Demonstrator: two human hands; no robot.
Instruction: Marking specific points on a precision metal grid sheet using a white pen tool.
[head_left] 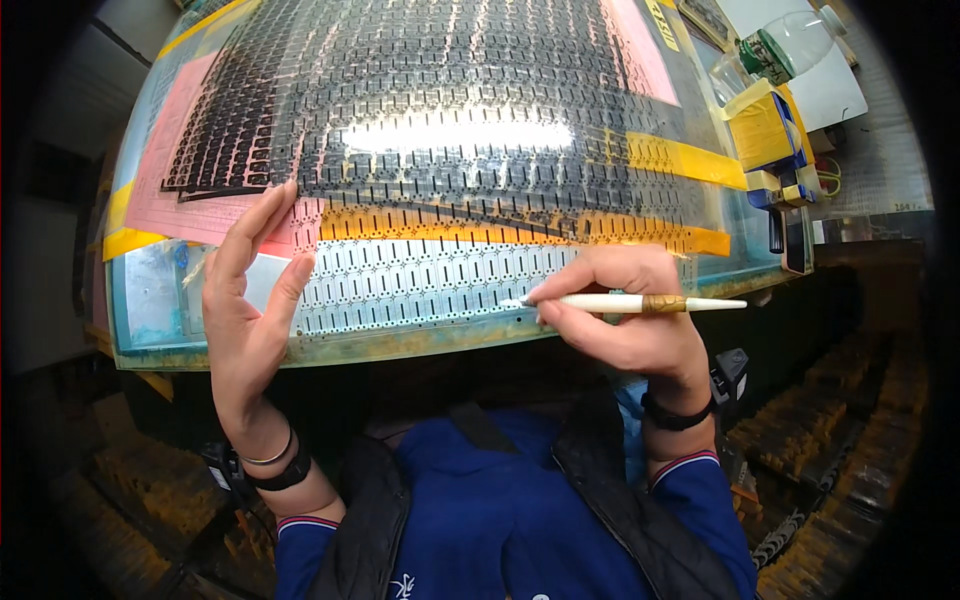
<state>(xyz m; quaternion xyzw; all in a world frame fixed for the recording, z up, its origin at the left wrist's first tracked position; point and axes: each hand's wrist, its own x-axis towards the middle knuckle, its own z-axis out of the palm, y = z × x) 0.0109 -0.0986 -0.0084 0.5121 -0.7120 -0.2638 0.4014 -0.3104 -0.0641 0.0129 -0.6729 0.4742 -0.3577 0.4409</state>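
A clear film sheet (400,285) printed with rows of small black shapes lies across a glass-topped table. My left hand (250,290) is at the sheet's left edge, thumb and fingers apart, fingertips resting on it. In my right hand (635,310) is a slim white pen-like tool (605,303) with a brownish-gold band, pinched between thumb and fingers. Its tip points left and meets the film near the table's front edge. Whether that tip is a brush or a blade is too small to tell.
Pink sheets (170,165) and more dark patterned films lie underneath. Strips of yellow tape (690,162) cross the table. At the right are a yellow and blue holder (768,135), a plastic bottle (790,48) and scissors (828,178). Stacked brownish plates (830,430) stand below the table.
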